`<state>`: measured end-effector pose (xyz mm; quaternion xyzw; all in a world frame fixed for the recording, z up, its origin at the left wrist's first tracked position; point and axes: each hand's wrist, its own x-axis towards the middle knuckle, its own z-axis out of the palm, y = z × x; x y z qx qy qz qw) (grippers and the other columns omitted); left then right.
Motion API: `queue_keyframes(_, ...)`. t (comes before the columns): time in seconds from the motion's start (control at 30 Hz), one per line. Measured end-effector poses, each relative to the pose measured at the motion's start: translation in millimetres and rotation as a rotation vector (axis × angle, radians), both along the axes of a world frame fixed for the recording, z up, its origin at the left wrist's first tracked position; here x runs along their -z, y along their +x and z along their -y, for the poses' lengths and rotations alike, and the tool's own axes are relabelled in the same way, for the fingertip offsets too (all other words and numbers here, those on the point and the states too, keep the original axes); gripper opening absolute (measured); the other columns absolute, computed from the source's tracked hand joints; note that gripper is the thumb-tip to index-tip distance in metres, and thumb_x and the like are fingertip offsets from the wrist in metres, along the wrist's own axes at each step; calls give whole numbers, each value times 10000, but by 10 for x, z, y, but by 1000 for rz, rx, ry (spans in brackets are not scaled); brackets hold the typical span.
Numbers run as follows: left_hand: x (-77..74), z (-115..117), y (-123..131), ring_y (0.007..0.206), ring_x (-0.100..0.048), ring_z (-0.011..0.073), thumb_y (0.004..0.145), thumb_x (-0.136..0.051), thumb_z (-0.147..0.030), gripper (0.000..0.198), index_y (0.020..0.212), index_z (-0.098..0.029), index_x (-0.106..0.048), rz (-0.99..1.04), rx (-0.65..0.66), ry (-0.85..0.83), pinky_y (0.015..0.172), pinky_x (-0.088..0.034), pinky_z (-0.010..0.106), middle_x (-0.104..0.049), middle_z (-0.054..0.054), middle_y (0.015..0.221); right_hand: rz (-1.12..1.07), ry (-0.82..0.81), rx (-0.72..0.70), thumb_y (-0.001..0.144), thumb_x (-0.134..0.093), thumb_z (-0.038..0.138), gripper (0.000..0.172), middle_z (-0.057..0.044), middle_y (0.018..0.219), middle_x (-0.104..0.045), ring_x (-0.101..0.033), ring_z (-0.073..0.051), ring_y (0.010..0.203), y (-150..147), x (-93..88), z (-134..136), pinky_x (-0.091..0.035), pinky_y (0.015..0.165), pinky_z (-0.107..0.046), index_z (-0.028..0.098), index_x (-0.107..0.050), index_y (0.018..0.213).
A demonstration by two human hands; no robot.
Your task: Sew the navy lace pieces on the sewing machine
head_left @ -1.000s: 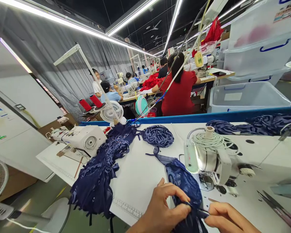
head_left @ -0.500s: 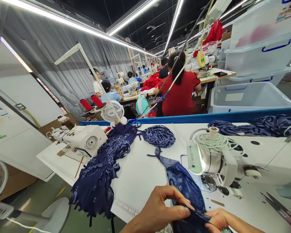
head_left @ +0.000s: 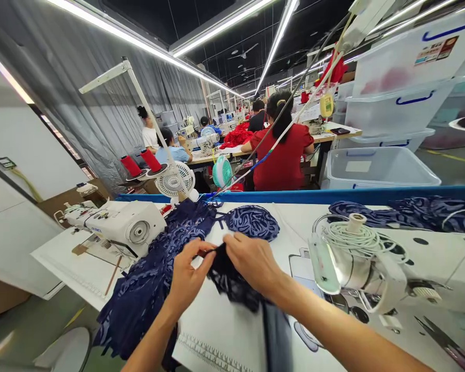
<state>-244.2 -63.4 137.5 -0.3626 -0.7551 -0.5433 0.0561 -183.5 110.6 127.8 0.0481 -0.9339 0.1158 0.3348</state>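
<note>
— Where raised over the white bench (head_left: 232, 330), how set, those fingers?
— Left hand (head_left: 188, 276): thumb and forefinger pressed together, pinching the upper edge of a small piece of dark navy lace fabric (head_left: 230, 281). Right hand (head_left: 253, 261): fingers curled and closed on the same edge, just beside the left, knuckles toward the camera.
— And the piece itself?
— Held up off the bench between both hands, hanging slack below them, thin and soft, with a scalloped lace edge; lower down, trailing into a smoother navy strip near the right forearm.
— Around the hands?
— Left of them, a long heap of navy patterned lace pieces (head_left: 151, 289), rumpled, spilling over the bench's near edge. Behind, a rounded navy lace cup (head_left: 251, 222) lying flat with a raised swirl pattern. Right, a white industrial sewing machine head (head_left: 364, 268), hard and glossy, wound with pale green cord (head_left: 351, 236). Far left, a second white sewing machine (head_left: 120, 227).
— Anything else on the bench?
— Metal scissors (head_left: 445, 341) at the right edge, well apart from the hands; more navy fabric (head_left: 411, 214) along the blue rail (head_left: 333, 195) at the back.
— Beyond the rail?
— A person in a red top (head_left: 282, 155) seated facing away, two red thread cones (head_left: 141, 163), a small white fan (head_left: 174, 181), stacked clear plastic bins (head_left: 395, 98).
</note>
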Motion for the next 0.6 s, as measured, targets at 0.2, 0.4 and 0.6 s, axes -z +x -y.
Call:
queue_keyframes(0.2, 427, -220, 352, 728, -666, 137, 934, -492, -2, 231, 980, -125, -682, -1033, -120, -188, 1094, -391, 444, -763, 70, 927, -116, 86, -210, 982, -502, 85, 169, 23, 832, -640, -592, -90, 649, 140, 441, -351, -478, 548, -202, 151, -632, 1067)
queue_keyframes(0.4, 1395, -904, 917, 549, -480, 137, 868, -429, -86, 254, 674, -173, -569, -978, -4, -158, 868, -497, 363, -550, 11, 614, -132, 304, -281, 949, -374, 6, 359, -95, 1013, -731, -693, -190, 944, 948, 1320, -1000, -578, 806, -304, 111, -668, 1126)
queue_keyframes(0.6, 1092, -871, 679, 1104, -623, 202, 951, -597, -246, 124, 860, -180, -648, -1016, 509, -433, 1245, -302, 535, -683, 39, 974, -101, 351, -154, 1010, -328, 57, 386, -85, 1122, -735, -689, -174, 980, 1244, 1296, -1041, -556, 846, -291, 135, -665, 1180)
